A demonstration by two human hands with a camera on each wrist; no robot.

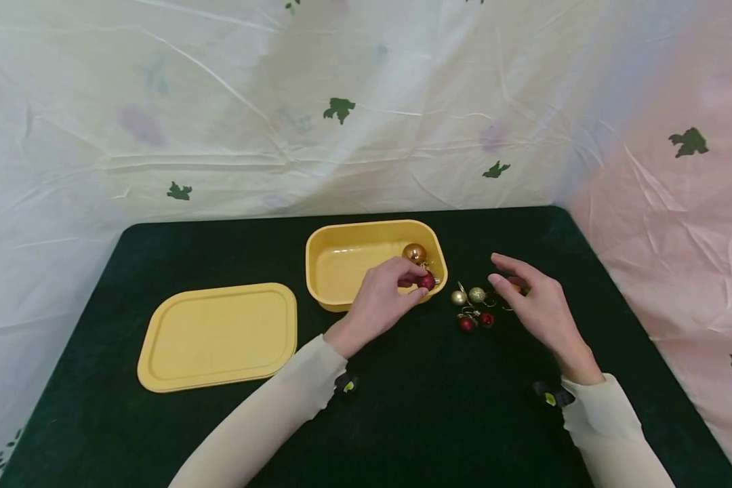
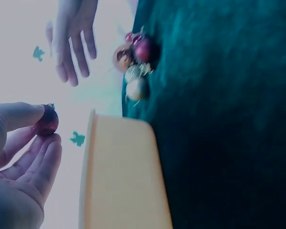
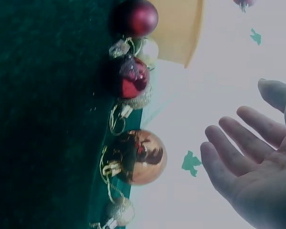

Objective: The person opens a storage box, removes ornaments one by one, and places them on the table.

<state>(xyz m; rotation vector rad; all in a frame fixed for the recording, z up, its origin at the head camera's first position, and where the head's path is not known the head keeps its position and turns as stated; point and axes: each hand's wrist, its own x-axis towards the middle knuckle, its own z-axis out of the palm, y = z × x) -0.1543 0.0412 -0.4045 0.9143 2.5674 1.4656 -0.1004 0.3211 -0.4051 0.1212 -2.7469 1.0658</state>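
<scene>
My left hand [image 1: 383, 295] pinches a small dark red bauble [image 1: 426, 280] between thumb and fingers, over the right end of a yellow box [image 1: 335, 278]. In the left wrist view this red bauble [image 2: 47, 120] sits at the fingertips. A copper-gold bauble [image 1: 414, 253] lies inside the box. To the right of the box, my right hand [image 1: 539, 305] hovers with fingers extended and holds nothing. Near it on the table lie several baubles, among them a shiny red one [image 3: 135, 78], a matte red one [image 3: 142, 18] and a copper one [image 3: 144, 156], with gold loops attached.
A yellow lid [image 1: 218, 337] lies flat on the dark green tabletop [image 1: 439, 413], left of the box. Behind the table hangs a pale sheet [image 1: 232, 115] with green patches. A pinkish sheet [image 1: 677, 224] hangs along the right side.
</scene>
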